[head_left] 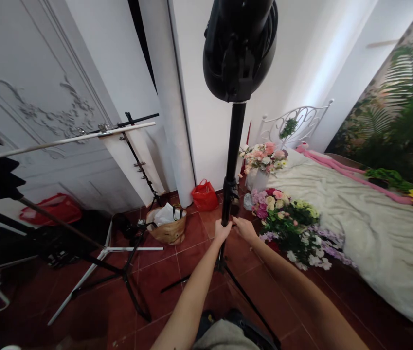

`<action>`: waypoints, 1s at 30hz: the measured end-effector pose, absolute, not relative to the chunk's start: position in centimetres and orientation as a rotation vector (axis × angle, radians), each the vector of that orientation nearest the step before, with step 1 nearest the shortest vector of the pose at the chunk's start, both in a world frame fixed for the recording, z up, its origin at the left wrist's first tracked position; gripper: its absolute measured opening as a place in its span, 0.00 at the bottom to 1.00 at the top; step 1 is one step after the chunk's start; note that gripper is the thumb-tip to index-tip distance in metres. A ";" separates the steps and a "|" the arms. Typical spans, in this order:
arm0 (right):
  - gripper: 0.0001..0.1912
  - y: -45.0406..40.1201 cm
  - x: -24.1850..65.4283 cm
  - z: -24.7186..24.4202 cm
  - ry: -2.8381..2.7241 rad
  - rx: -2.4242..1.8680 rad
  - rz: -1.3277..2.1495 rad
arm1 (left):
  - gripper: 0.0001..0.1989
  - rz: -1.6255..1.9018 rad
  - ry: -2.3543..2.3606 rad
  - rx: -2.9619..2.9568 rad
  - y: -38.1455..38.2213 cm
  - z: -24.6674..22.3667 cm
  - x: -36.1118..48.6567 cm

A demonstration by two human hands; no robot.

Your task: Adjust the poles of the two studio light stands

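Note:
A black light stand rises upright in front of me, with a large black studio light mounted on its top. My left hand is wrapped round the pole below a black locking collar. Close beside it, my right hand is closed in a pinch at the pole's right side, just under the collar. What its fingertips grip is hidden. The stand's thin black legs spread over the floor near my feet.
Left are other stands with black and white legs and a white crossbar. A woven basket and red bag sit by the wall. Artificial flowers lie beside the bed at right.

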State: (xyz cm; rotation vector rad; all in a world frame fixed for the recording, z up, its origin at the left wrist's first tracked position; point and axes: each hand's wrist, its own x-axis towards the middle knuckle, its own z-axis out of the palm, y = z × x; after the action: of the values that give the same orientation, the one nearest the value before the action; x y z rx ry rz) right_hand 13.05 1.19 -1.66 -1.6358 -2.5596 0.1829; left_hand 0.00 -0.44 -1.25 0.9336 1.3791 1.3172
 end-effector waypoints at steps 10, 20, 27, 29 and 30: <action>0.15 3.2 11.7 -2.1 -2.600 -1.521 0.329 | 0.08 1.330 1.386 1.055 -0.2 -2.0 0.3; 0.18 1.6 10.6 -4.6 -2.354 -1.764 0.228 | 0.07 1.360 1.407 1.130 0.6 -3.6 0.5; 0.16 0.9 11.0 -4.9 -2.353 -1.786 0.329 | 0.09 1.330 1.403 1.073 0.4 -3.7 0.6; 0.16 0.9 11.3 -4.8 -2.375 -1.794 0.340 | 0.09 1.336 1.402 1.012 0.2 -3.6 0.6; 0.16 0.9 11.4 -4.8 -2.385 -1.795 0.337 | 0.09 1.345 1.410 0.954 0.1 -3.4 0.6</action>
State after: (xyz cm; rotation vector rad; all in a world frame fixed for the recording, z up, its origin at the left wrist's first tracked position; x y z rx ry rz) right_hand 11.41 0.87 -4.75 -1.7946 -2.3855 0.3371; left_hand 0.64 0.14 -3.45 0.9542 1.4096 1.3446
